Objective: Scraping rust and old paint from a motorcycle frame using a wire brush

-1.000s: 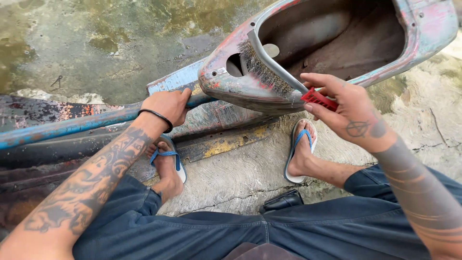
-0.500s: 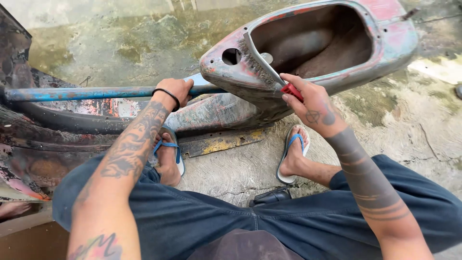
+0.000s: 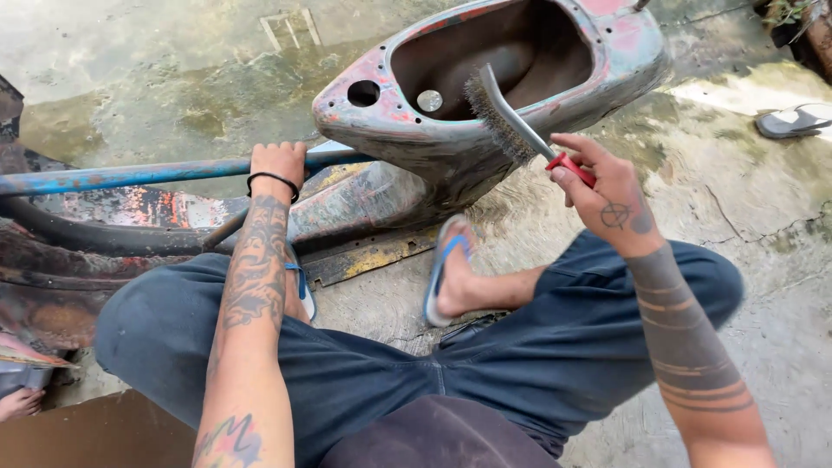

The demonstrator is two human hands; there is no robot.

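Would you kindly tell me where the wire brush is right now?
In the head view, right of centre, the wire brush is in the right hand, its bristles against the rim of the scooter body shell.

Both forearms carry dark tattoos; the left hand (image 3: 277,162) wears a black wristband (image 3: 273,181), the right hand (image 3: 607,195) a circular mark. Dark blue trousers (image 3: 485,364), blue-strapped flip-flops (image 3: 444,269).

Right hand (image 3: 607,186) holds wire brush (image 3: 507,117) on scooter shell (image 3: 451,147); left hand (image 3: 277,162) grips blue bar (image 3: 130,176)

packages: none | labels: none | signs: none | screens: none
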